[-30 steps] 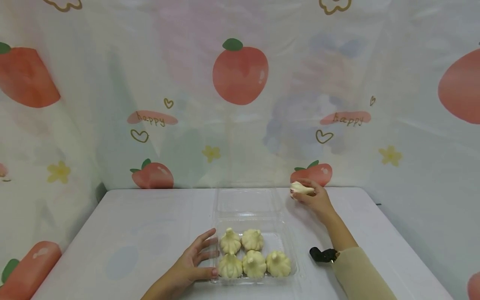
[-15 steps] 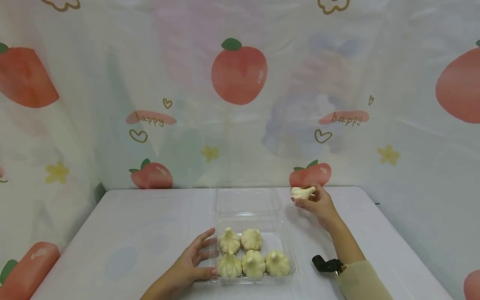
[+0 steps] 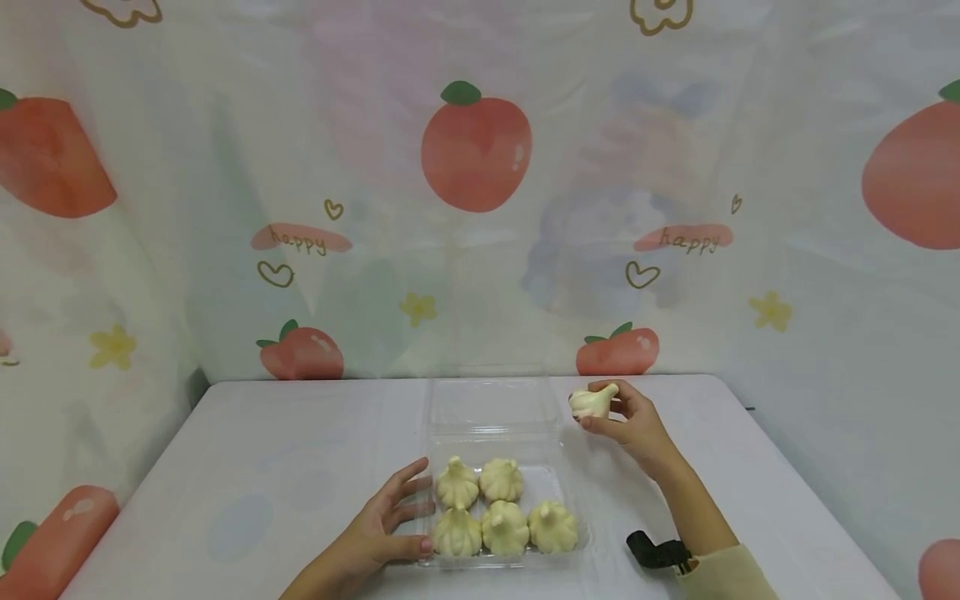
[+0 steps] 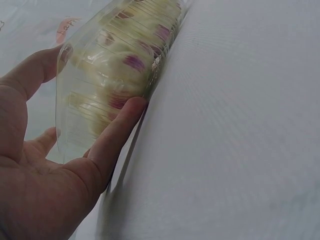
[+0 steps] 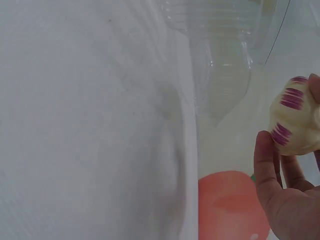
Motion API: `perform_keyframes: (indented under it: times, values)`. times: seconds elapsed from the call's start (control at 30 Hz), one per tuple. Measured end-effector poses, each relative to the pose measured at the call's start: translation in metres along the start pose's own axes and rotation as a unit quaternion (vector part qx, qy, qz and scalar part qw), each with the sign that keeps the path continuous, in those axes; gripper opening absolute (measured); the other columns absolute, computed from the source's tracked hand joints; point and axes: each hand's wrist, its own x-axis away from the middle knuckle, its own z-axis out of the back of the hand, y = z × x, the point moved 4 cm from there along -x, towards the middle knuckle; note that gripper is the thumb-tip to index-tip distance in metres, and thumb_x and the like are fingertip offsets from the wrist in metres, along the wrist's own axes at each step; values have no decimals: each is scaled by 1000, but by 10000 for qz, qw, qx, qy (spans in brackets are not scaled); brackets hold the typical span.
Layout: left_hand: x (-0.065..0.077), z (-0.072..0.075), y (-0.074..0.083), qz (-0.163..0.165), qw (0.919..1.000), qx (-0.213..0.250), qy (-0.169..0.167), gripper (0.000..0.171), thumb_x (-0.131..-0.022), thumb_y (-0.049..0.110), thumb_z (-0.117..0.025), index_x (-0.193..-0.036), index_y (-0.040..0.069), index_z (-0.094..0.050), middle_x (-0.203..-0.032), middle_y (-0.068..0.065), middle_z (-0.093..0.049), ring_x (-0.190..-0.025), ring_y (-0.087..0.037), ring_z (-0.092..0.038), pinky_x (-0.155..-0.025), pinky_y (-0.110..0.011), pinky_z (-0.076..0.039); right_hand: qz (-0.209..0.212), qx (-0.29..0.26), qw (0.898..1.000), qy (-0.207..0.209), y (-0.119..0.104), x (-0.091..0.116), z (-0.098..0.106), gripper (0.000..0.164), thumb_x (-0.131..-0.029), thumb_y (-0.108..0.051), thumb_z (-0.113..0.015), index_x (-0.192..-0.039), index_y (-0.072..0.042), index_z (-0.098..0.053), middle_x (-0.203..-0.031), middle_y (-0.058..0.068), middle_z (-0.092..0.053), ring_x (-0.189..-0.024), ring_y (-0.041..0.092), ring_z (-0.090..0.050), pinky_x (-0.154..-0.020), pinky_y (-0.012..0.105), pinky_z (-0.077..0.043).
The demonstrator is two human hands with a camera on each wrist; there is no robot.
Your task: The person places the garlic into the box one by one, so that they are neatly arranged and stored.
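In the head view a clear plastic clamshell box (image 3: 547, 482) lies with its lid (image 3: 491, 404) folded back. Several pale garlic bulbs (image 3: 505, 527) sit in it, stems up, in two rows; the back right spot shows bare plastic. My left hand (image 3: 377, 525) rests against the box's left side, fingers spread and extended; in the left wrist view fingertips (image 4: 134, 104) touch its wall. Beyond the box's right side, my right hand (image 3: 637, 429) holds another garlic bulb (image 3: 591, 403) above the table between thumb and fingers. Purple streaks show on this bulb (image 5: 292, 117) in the right wrist view.
A white-covered table (image 3: 315, 442) carries the box. Behind it hangs a printed curtain (image 3: 480, 283) with fruit and hearts. A black device (image 3: 656, 552) is worn at the right wrist, beside the beige sleeve (image 3: 727, 575).
My right hand has come slightly left and toward me with the garlic bulb, whose stem now tilts upward. The left hand stays at the box.
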Motion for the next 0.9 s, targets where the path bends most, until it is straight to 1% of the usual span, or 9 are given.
perform_keyframes:
  times: [0.17,0.33,0.47,0.6,0.7,0.8,0.9]
  values:
    - [0,0,0,-7,10000,-9,-4,95,-87,11,-77,-160,23,-17,-161,-23,-16,-141,-40,-35,-91,-44,-53,107,144,9996,-211,-8,3,-11,53,-81,-8,-82,-127,-2,-56,-126,15,-56,-103,21,-57,-77,29,-57]
    - [-1,0,0,-68,10000,-11,-27,95,-87,11,-77,-160,23,-18,-160,-24,-17,-140,-41,-36,-93,-44,-53,131,236,9982,-529,-15,9,-21,52,-80,-9,-83,-125,-5,-57,-124,22,-56,-98,27,-63,-77,32,-58]
    - [-1,1,0,-88,9999,-46,13,96,-86,11,-78,-160,23,-18,-160,-24,-18,-139,-41,-38,-94,-44,-53,27,182,9969,-760,-20,11,-28,52,-79,-11,-85,-124,-8,-58,-121,21,-55,-94,31,-68,-76,34,-58]
    - [-1,2,-1,-117,9999,-66,22,97,-85,11,-78,-160,23,-18,-160,-24,-18,-139,-41,-38,-94,-44,-53,16,274,9949,-973,-25,14,-32,52,-78,-11,-85,-123,-9,-59,-121,20,-57,-92,30,-69,-75,35,-58]
    - [-1,2,-1,-137,9999,-72,13,97,-85,11,-78,-160,23,-17,-160,-24,-18,-139,-41,-38,-94,-43,-53,182,517,9916,-1169,-27,16,-35,51,-78,-13,-85,-122,-9,-59,-122,20,-59,-94,30,-68,-77,35,-58]
    - [-1,1,0,-142,9999,-51,-8,97,-86,11,-78,-160,23,-17,-160,-25,-17,-139,-42,-37,-93,-44,-53,508,897,9869,-1240,-31,19,-37,50,-77,-16,-87,-119,-12,-61,-121,13,-63,-97,26,-66,-81,35,-56]
    - [-1,1,0,-124,9999,-60,3,96,-86,11,-77,-160,23,-17,-160,-25,-17,-140,-42,-37,-94,-44,-52,890,1286,9797,-1254,-36,22,-40,48,-75,-20,-88,-116,-16,-63,-119,5,-66,-101,20,-63,-84,34,-55]
